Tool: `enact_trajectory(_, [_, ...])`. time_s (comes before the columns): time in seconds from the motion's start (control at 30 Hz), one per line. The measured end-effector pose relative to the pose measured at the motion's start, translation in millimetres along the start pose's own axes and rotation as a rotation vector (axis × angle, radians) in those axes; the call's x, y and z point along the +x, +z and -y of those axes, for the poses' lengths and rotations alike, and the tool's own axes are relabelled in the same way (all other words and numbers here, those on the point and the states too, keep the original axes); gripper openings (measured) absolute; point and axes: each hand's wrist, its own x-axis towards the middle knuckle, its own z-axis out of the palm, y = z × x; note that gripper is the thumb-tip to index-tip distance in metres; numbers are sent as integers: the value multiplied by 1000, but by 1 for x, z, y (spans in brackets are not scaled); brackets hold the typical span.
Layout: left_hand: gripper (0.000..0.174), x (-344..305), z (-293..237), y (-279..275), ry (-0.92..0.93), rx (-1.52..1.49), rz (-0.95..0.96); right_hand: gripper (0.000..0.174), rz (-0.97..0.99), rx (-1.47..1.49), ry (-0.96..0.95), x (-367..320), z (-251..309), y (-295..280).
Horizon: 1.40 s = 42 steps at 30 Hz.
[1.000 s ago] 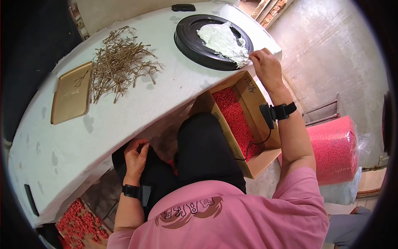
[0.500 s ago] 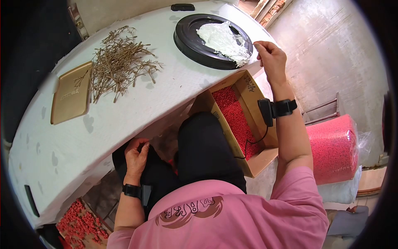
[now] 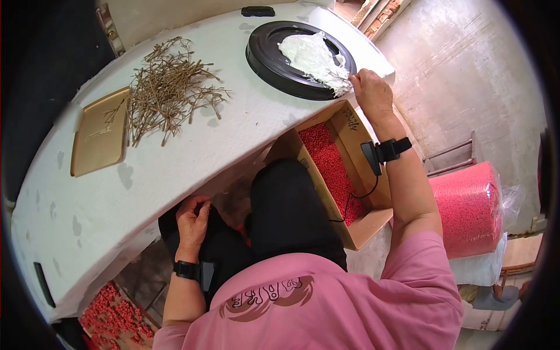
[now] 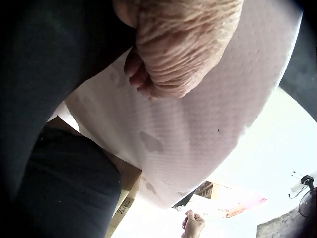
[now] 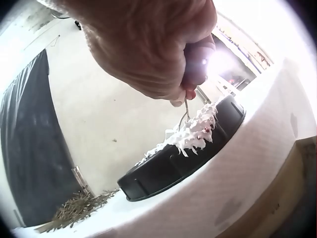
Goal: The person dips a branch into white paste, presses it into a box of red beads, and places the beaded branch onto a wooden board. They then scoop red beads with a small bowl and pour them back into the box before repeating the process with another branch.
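Note:
My right hand [image 3: 373, 96] pinches a thin branched twig [image 5: 186, 110] between thumb and fingers at the near right edge of a round black lid [image 3: 262, 73]. The twig's lower end meets thick white paste [image 3: 312, 55] spread over the lid and hanging ragged over its rim. On my thigh, by the table edge, rests my left hand [image 3: 191, 224], its fingers loosely curled and no object showing in it. The left wrist view shows mostly the back of that hand, its fingertips partly hidden.
A pile of brown twigs [image 3: 169, 87] lies beside a gold tray [image 3: 96, 140] on the white-covered table [image 3: 175, 163]. An open cardboard box [image 3: 370, 224] of small red beads [image 3: 326, 163] stands by my right knee. A large bag of red beads [image 3: 466, 210] is at right, red bunches [image 3: 116, 315] lower left.
My right hand lifted a little away from the lid's edge half a second ago and is now back at the paste with the twig. The left hand has stayed in place.

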Motion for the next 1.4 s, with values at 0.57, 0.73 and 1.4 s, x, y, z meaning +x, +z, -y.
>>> enact_trajectory(0.57, [7,1,4,0,11,29,-22,20,-212,56,7,19,-12,-25])
enact_trajectory(0.73, [8,0,5,-1,10,-1,-40,6,-420,529,-83,28,6,-14])
enact_trajectory(1.4, [9,-2,4,-1,8,17,-14,4,-124,800,67,-12,5,-1])
